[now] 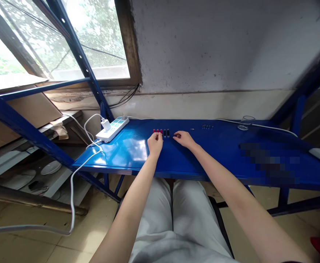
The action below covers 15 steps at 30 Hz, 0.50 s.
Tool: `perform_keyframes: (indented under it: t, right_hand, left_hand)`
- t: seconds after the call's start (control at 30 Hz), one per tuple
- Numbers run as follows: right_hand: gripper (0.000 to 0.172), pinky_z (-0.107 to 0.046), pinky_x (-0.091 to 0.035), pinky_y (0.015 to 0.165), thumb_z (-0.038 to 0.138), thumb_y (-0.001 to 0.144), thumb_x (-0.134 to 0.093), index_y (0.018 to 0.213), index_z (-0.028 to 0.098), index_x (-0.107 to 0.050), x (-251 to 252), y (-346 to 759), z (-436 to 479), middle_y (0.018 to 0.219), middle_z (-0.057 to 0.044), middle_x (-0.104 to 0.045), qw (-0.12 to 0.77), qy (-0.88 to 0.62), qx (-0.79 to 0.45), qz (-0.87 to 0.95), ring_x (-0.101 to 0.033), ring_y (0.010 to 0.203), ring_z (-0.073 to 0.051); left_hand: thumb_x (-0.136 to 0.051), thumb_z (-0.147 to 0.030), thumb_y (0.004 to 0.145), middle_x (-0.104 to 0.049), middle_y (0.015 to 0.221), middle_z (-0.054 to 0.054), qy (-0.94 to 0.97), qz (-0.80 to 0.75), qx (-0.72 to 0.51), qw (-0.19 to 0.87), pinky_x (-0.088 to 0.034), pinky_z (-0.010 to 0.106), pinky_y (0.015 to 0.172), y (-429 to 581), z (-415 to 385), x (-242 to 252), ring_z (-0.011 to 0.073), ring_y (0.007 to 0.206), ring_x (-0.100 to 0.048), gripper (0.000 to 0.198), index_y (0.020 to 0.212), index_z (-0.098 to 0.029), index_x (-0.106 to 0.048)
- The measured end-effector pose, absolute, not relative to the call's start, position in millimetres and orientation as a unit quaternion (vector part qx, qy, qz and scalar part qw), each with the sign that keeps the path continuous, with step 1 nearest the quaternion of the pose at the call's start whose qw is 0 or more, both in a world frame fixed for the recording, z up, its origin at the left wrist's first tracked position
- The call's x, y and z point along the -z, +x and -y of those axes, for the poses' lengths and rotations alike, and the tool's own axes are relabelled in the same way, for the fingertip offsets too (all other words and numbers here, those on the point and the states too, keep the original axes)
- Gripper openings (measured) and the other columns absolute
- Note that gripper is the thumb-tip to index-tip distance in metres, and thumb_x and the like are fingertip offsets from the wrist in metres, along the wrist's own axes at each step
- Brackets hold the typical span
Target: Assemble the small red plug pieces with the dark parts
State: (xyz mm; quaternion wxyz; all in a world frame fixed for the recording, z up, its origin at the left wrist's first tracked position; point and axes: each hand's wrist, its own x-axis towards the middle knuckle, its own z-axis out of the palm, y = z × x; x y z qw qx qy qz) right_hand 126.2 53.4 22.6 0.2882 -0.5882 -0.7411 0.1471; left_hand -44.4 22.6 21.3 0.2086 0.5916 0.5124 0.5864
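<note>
My left hand [155, 143] is closed in a pinch at the near side of a short row of small red pieces [158, 130]. What its fingertips hold, if anything, is hidden. Just right of the red row stand small black pieces [166, 133] with paler lower ends. My right hand [184, 139] hovers or rests beside them, fingers curled together; a tiny pale spot shows at its fingertips, too small to name. Farther right on the blue table [181, 160] lie a tiny light-coloured bit [192, 129] and several small metal pieces [207, 127] in rows.
A white power strip [112, 129] with a plugged-in charger [105, 124] sits at the left end, its cable [72, 197] hanging to the floor. A clear glass [246, 123] stands at the back right. Blue frame posts [80, 51] rise at the left.
</note>
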Motion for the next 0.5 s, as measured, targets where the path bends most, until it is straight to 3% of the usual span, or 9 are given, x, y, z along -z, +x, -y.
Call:
perform_keyframes:
  t: [0.2,0.5]
  right_hand:
    - [0.028,-0.028,-0.041,0.067,0.037,0.076,-0.061,0.095,0.018,-0.068,-22,115,-67,0.082,-0.005,-0.065,0.214,-0.600,-0.108,0.763,-0.058,0.081,-0.019]
    - [0.028,-0.030,-0.037,0.069,0.043,0.073,-0.062,0.090,0.021,-0.065,-16,102,-81,0.082,-0.003,-0.065,0.225,-0.638,-0.130,0.725,-0.057,0.076,-0.019]
  left_hand:
    - [-0.046,-0.032,0.084,-0.057,0.054,-0.001,0.578,-0.510,-0.595,0.226,-0.039,0.021,0.053,-44,-23,-22,0.0105,0.051,-0.053,0.026,0.067,-0.018,-0.058]
    - [-0.046,-0.033,0.084,-0.057,0.054,-0.001,0.579,-0.509,-0.595,0.228,-0.039,0.021,0.053,-44,-22,-23,0.0101,0.051,-0.053,0.026,0.068,-0.017,-0.058]
